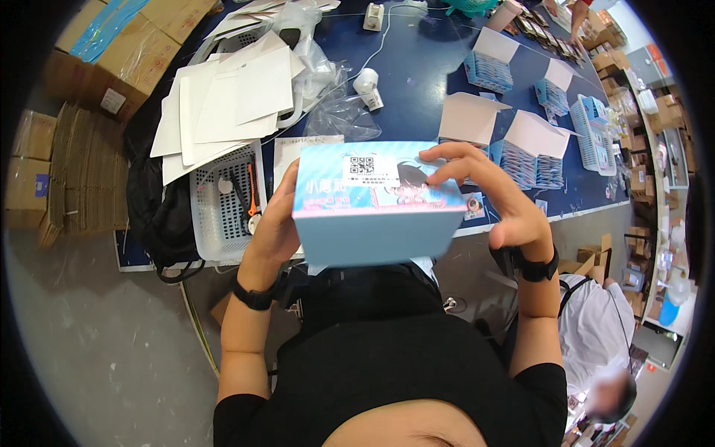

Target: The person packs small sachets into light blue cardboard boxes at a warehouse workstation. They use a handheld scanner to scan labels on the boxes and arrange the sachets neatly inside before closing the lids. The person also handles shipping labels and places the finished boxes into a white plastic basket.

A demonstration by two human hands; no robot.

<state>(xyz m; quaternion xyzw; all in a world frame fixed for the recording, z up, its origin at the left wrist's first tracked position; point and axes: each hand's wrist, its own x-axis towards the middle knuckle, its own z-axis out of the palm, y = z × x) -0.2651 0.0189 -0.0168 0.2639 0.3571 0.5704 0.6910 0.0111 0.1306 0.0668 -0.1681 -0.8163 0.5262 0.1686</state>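
Observation:
A light blue printed cardboard box is held up in front of my body, above the table's near edge. My left hand grips its left end, fingers along the side. On the box's top is a white sticker with a square code, beside a cartoon figure. My right hand is open at the right end; its fingertips rest on the top, and the thumb stands apart from the box. Beyond it are open boxes filled with blue packets. A small picture card lies on the table near my right fingers.
The blue table carries white sheets, a white basket with an orange-handled tool, and a white roll. Another white basket stands right. Flattened cartons stack left. A person in white is at lower right.

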